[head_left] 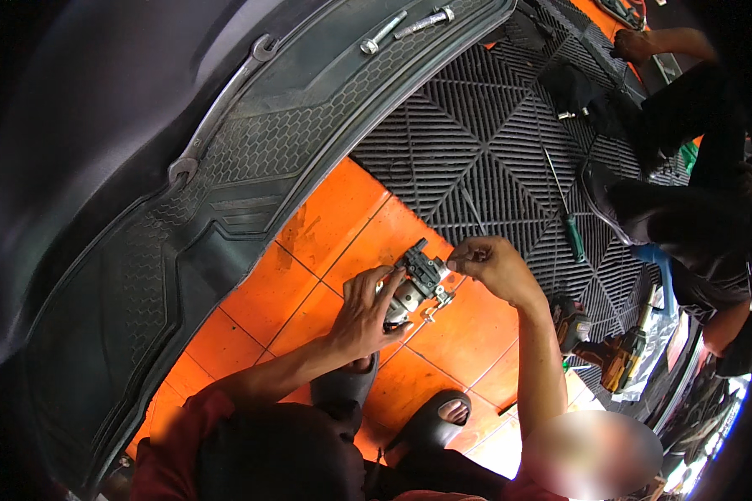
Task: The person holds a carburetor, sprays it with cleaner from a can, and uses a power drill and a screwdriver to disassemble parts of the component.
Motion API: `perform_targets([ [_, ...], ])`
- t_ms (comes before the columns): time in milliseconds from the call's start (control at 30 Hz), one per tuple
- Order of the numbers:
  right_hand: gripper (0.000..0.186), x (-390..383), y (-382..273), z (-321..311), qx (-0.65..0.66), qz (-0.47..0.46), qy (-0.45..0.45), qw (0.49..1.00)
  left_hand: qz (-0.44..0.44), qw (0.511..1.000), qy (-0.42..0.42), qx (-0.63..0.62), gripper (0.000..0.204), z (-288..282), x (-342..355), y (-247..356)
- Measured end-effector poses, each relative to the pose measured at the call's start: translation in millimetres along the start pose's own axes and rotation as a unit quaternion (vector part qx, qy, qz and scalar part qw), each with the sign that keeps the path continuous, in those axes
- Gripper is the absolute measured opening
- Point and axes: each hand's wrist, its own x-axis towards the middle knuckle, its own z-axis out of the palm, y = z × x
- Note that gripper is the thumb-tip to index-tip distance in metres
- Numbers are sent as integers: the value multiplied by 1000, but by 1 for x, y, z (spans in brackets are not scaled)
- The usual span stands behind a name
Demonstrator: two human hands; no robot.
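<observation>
Over the orange floor tiles, my left hand (pixel 366 307) is wrapped round a throttle body (pixel 409 294), a silver metal part with a black plastic sensor block on top and a small metal bracket at its side. The throttle body is tilted, and part of it is hidden behind my fingers. My right hand (pixel 493 265) is at the right end of the black block, with thumb and forefinger pinched together there. Whatever lies between those fingertips is too small to tell.
On the black plastic scooter footboard (pixel 251 142) lie an open-ended wrench (pixel 217 113) and two bolts (pixel 383 33). A green-handled screwdriver (pixel 574 238) rests on the black grid mat (pixel 468 125). Cordless drills (pixel 614 355) stand at right. Another person's hand (pixel 635 46) shows at the upper right.
</observation>
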Motion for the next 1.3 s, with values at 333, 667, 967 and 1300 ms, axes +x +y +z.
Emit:
perform_targets([
  [333,22,-15,-10,17,-193,-91,28,977,-1,1000,-7,10,101,2,2,1],
  [667,24,25,-2,2,-28,-30,-40,998,72,995,0,67,99,2,12,5],
  [967,27,43,-8,1,-135,1,-89,987,60,997,-8,51,96,2,11,7],
  [1300,16,22,-12,16,-276,-210,28,938,56,997,-10,52,98,3,10,6],
])
